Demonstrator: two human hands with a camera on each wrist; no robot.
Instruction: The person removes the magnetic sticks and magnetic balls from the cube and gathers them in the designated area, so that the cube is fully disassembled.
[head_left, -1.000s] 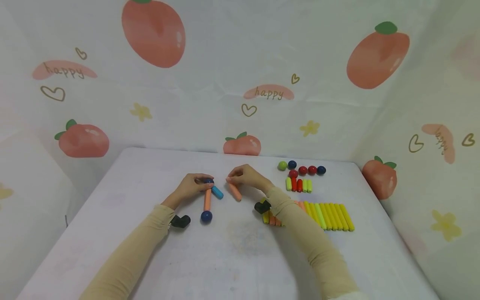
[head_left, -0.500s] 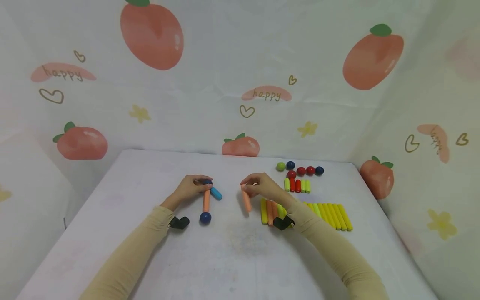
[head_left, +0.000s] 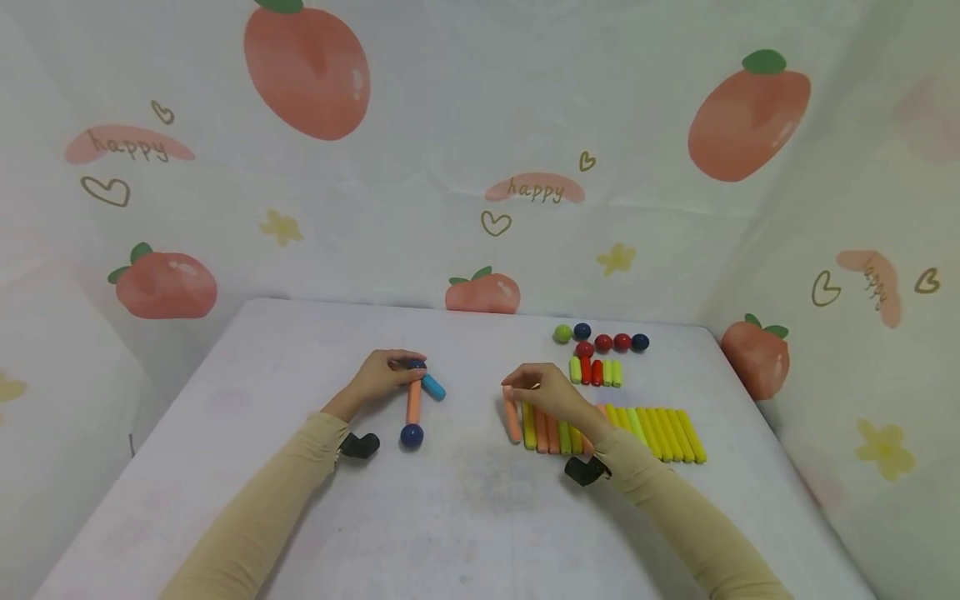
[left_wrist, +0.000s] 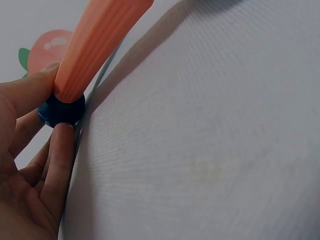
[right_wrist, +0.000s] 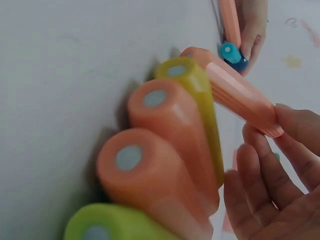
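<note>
My left hand (head_left: 384,377) grips a dark blue ball (left_wrist: 62,111) between thumb and fingers, at the far end of an orange rod (head_left: 414,402). A second dark blue ball (head_left: 412,436) sits at that rod's near end, and a short light blue rod (head_left: 433,387) juts from the gripped ball to the right. Pinched by its far end in my right hand (head_left: 551,390) is another orange rod (head_left: 512,417), tilted beside the left end of a row of long rods. In the right wrist view a yellow rod (right_wrist: 192,85) overlaps its lower end.
The row of long yellow, orange and green rods (head_left: 667,433) lies at right, partly hidden by my right hand. Behind it are several short red and yellow-green rods (head_left: 597,372). Farther back lie red balls (head_left: 622,342), dark blue balls (head_left: 640,342) and a green ball (head_left: 562,333).
My right hand has carried the orange rod rightward and nearer, away from the light blue rod to the left end of the row. The left hand keeps its grip in place.
</note>
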